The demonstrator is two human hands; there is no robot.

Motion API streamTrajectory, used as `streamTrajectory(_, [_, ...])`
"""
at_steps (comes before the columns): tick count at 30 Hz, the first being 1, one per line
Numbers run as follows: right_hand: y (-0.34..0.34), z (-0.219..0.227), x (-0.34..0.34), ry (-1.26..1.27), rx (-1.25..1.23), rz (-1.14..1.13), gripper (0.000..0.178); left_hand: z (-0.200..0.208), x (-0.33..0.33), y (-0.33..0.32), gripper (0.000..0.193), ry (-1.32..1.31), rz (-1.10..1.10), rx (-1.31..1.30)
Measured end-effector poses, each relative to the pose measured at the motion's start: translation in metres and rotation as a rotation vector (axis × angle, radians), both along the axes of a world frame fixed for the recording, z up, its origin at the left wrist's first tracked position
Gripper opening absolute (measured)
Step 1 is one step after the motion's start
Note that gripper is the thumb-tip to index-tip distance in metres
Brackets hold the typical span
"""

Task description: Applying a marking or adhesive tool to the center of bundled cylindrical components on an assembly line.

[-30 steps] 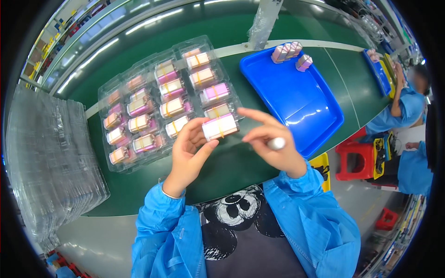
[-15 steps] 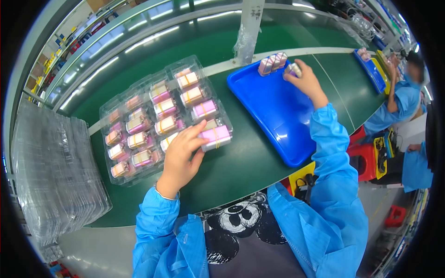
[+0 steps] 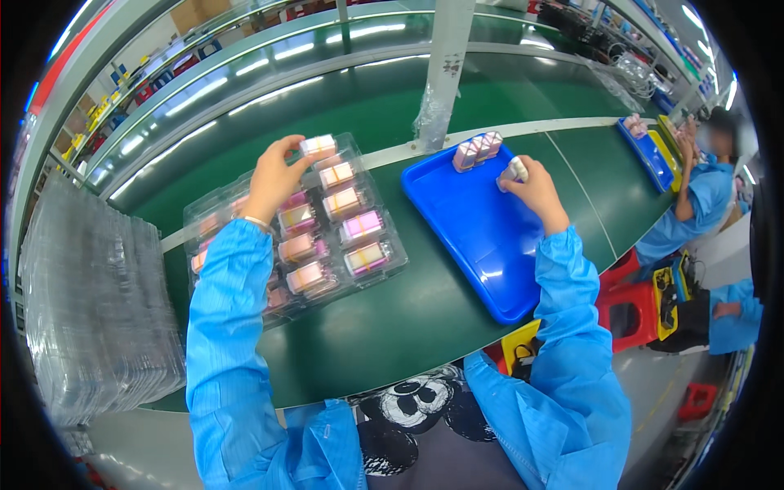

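A clear plastic tray [image 3: 392, 253] on the left holds rows of small pink-and-white blocks [image 3: 361, 228] wrapped with yellow bands. At its far right corner my left hand [image 3: 276, 178] is closed, fingers and thumb on a white-topped block [image 3: 318, 147]; whether the block is clear of its pocket I cannot tell. My right hand [image 3: 535, 194] pinches a small whitish block [image 3: 513, 173] above the far part of a blue tray [image 3: 469, 245]. Beside it, a short row of similar blocks [image 3: 478, 152] stands at the blue tray's far edge. My left forearm hides part of the clear tray.
A tall stack of clear plastic trays [image 3: 94, 302] stands left on the green table [image 3: 367, 327]. A metal post [image 3: 445, 82] rises behind the blue tray. At far right, a co-worker [image 3: 694, 196] sits near another blue tray [image 3: 649, 155]; a red stool [image 3: 625, 310] stands nearer.
My left hand has moved from the clear tray's near right corner, where it held a pink block, to its far right corner. My right hand stays over the blue tray. The view has shifted slightly.
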State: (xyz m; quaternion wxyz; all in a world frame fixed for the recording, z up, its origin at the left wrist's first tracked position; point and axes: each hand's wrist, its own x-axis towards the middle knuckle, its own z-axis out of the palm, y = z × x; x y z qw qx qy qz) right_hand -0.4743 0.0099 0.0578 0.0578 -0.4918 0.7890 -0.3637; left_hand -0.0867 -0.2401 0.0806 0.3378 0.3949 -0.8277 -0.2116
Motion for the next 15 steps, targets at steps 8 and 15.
streamTrajectory(8, [0.048, 0.06, 0.105, -0.332, -0.073, 0.354, 0.048, -0.008, -0.007, 0.013, 0.041, -0.24, 0.091, -0.214])
streamTrajectory(15, [0.06, 0.043, 0.207, -0.378, 0.028, 0.645, 0.05, 0.046, 0.016, 0.165, 0.045, 0.0, -0.358, 0.156])
